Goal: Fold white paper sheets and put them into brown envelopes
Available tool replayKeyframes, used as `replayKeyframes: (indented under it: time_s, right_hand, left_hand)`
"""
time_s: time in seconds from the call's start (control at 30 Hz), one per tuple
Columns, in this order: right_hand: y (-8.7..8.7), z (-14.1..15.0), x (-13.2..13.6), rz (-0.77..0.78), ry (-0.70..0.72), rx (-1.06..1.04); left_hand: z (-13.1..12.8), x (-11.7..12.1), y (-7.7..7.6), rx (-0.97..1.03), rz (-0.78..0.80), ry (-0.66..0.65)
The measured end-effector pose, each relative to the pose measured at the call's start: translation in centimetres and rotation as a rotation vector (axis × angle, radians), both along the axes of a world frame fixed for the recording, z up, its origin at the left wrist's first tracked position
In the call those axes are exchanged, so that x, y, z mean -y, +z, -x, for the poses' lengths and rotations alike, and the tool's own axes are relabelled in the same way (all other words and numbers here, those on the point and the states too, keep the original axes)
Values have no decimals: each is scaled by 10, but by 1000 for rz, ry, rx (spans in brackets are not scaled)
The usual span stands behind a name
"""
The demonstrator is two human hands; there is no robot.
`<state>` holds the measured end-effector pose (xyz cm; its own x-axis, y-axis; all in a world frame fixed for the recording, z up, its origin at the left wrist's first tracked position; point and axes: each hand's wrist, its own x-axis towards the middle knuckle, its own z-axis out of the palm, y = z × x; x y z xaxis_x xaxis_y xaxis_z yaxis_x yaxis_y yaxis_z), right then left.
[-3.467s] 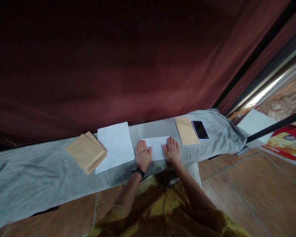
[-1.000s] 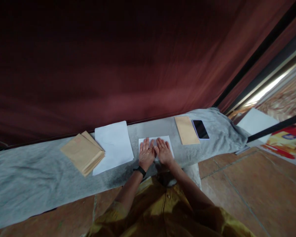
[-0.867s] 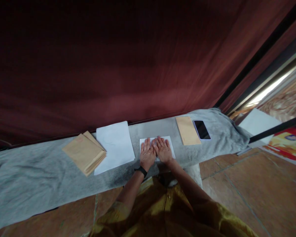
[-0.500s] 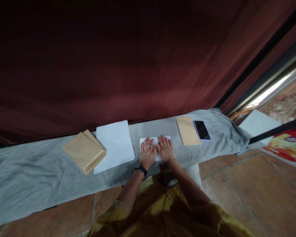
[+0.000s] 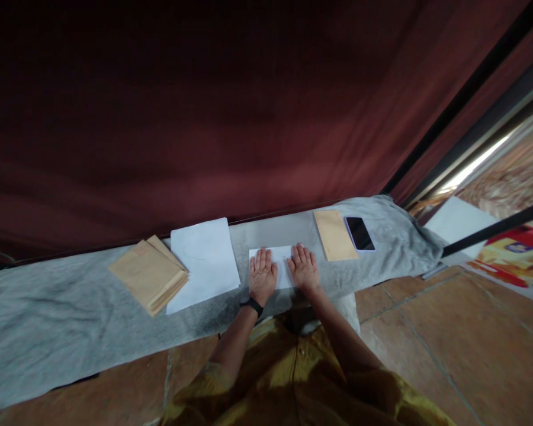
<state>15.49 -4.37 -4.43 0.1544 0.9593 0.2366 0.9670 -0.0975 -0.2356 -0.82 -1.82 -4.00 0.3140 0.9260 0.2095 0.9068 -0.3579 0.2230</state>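
Note:
A small white sheet of paper (image 5: 283, 269), perhaps folded, lies on the grey cloth in front of me. My left hand (image 5: 263, 276) rests flat on its left part, fingers stretched forward, a black band on the wrist. Flat across its right edge lies my right hand (image 5: 304, 269), fingers slightly spread. Between the two hands a strip of the paper shows. To the left is a stack of larger white paper (image 5: 204, 260), partly under a pile of brown envelopes (image 5: 146, 272). A single brown envelope (image 5: 335, 235) lies right of my right hand.
A phone (image 5: 359, 233) with a dark screen lies beyond the single envelope. The grey cloth (image 5: 62, 313) covers a long narrow surface, with a dark red curtain (image 5: 231, 136) behind it. A black bar (image 5: 497, 228) and a red-yellow printed package (image 5: 519, 251) are at the right.
My hands have slid apart over the small paper, the right one moving outward to its right edge. More of the paper's middle shows. The view has shifted slightly.

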Motion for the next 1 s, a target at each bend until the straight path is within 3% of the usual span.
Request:
replayKeyframes:
  time_s: [0.6, 0.77, 1.0]
  right_hand:
    - [-5, -20, 27, -64, -69, 17]
    - [6, -20, 42, -32, -138, -17]
    - [30, -13, 45, 140, -215, -145]
  left_hand:
    - [21, 16, 3, 22, -47, 90]
    - [28, 31, 7, 19, -47, 30]
    - [24, 52, 9, 19, 9, -53]
